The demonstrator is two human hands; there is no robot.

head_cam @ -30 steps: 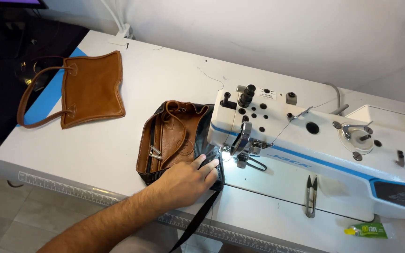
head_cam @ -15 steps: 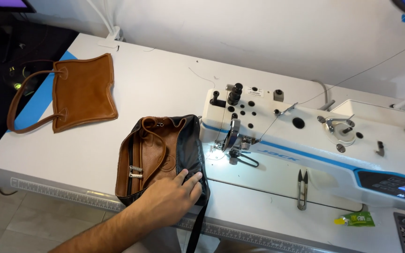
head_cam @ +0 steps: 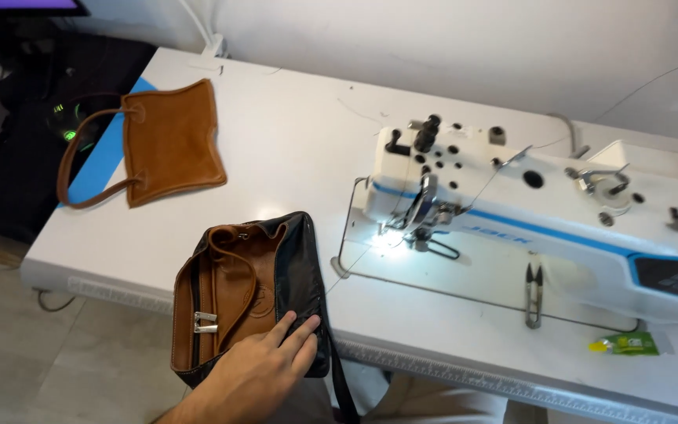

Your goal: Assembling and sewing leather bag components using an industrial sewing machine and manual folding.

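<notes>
Brown-and-black leather bag (head_cam: 245,290) overhangs the white table's (head_cam: 292,157) near edge under your left hand (head_cam: 256,369), fingers pressed together flat on its black panel.

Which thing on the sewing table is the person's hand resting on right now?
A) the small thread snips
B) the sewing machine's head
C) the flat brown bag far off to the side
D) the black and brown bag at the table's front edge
D: the hand lies on the black and brown bag at the front edge.
</notes>
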